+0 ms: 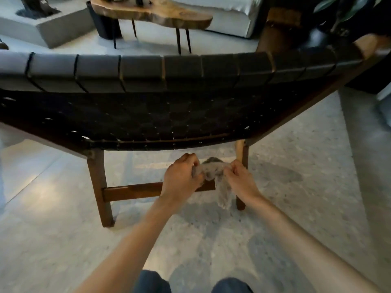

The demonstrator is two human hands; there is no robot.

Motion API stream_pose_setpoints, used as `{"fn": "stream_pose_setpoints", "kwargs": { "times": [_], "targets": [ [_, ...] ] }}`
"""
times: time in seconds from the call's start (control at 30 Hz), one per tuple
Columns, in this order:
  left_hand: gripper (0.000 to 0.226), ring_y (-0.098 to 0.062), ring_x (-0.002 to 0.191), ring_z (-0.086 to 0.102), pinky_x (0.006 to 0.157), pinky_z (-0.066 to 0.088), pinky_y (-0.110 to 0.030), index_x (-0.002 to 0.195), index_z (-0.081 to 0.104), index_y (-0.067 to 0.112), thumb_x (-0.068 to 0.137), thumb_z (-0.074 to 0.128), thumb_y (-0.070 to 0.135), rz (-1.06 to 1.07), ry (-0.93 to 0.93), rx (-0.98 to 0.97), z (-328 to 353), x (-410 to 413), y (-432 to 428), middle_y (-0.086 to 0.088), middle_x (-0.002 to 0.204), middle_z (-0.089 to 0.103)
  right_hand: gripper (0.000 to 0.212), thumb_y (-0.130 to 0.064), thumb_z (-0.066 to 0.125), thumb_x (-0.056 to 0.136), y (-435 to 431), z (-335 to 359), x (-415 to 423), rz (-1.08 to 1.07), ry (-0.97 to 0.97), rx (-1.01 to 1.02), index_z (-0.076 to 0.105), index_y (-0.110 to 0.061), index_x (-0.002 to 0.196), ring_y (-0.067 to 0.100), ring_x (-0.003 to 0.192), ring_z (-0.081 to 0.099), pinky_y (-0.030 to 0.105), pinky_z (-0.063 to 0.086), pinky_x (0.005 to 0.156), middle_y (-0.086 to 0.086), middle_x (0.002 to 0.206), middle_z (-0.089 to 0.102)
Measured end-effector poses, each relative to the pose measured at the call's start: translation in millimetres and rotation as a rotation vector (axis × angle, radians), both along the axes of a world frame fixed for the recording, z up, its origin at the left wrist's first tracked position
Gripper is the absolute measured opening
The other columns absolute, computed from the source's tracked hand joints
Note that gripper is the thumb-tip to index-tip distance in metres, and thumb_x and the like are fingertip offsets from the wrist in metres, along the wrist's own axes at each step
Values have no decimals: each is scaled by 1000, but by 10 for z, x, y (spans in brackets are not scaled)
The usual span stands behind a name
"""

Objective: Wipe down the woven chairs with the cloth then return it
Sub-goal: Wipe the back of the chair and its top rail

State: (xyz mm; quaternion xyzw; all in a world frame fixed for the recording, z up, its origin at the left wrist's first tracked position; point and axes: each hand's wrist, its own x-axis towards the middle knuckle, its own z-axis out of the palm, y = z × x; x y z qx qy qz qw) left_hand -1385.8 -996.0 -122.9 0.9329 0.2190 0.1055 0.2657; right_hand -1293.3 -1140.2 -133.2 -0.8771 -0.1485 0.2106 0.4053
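A black woven chair [169,115] with a dark wooden frame fills the middle of the head view, seen from behind its backrest. Below the backrest's lower edge, a grey fluffy cloth [213,172] is bunched between both hands, with one end hanging down towards the floor. My left hand [182,176] grips the cloth's left part with curled fingers. My right hand [239,176] pinches its right part. Both hands are in front of the chair's lower wooden crossbar [131,190].
A live-edge wooden side table [152,12] on thin black legs stands beyond the chair. A pale sofa [230,15] is behind it, a dark plant pot [319,37] at the upper right. A grey speckled floor [296,208] surrounds the chair legs.
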Motion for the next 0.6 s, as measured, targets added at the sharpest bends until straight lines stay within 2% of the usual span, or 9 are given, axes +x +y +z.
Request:
{"fn": "stream_pose_setpoints", "kwargs": {
  "times": [0.07,0.17,0.27,0.33,0.4,0.5,0.6],
  "targets": [
    [25,-3,65,47,51,34,-16,78,41,34,84,65,35,54,-61,-32,-214,100,17,14,75,46,19,-29,43,98,113,-217,83,-28,111,102,46,-16,84,15,76,54,28,41,63,4,83,54],
    [22,-3,68,48,55,38,-16,79,41,35,86,62,35,88,-143,-39,-445,185,26,15,80,46,15,-26,43,99,231,-448,128,-117,338,353,50,-14,92,26,94,60,39,48,81,11,95,61],
    [18,-2,70,50,57,39,-16,83,44,34,87,60,38,100,-207,-53,-598,191,13,16,84,48,27,-30,39,101,246,-588,107,-184,578,552,55,-12,114,29,96,65,39,55,71,17,109,66],
    [15,-2,73,50,60,38,-14,91,46,33,87,60,39,72,-247,-49,-684,155,-13,17,89,50,39,-35,31,103,218,-629,111,-182,729,631,61,-11,111,24,86,71,35,54,66,13,99,73],
    [16,-1,80,52,65,39,-11,100,55,31,88,62,37,19,-283,-90,-736,107,-51,14,96,57,47,-36,26,103,180,-626,112,-181,848,728,65,-10,102,23,79,72,37,52,68,11,89,75],
    [21,-4,86,59,70,42,-5,110,64,23,90,60,30,-51,-283,-188,-709,55,-104,8,102,66,49,-39,28,102,133,-594,67,-142,918,850,64,-7,107,26,90,70,41,52,73,16,100,73],
    [30,0,102,53,79,35,5,125,60,18,97,49,20,-155,-228,-286,-622,29,-140,4,124,61,45,-43,38,98,100,-531,14,-79,826,898,62,-11,120,27,109,64,41,52,88,16,121,65]
  ]
}}
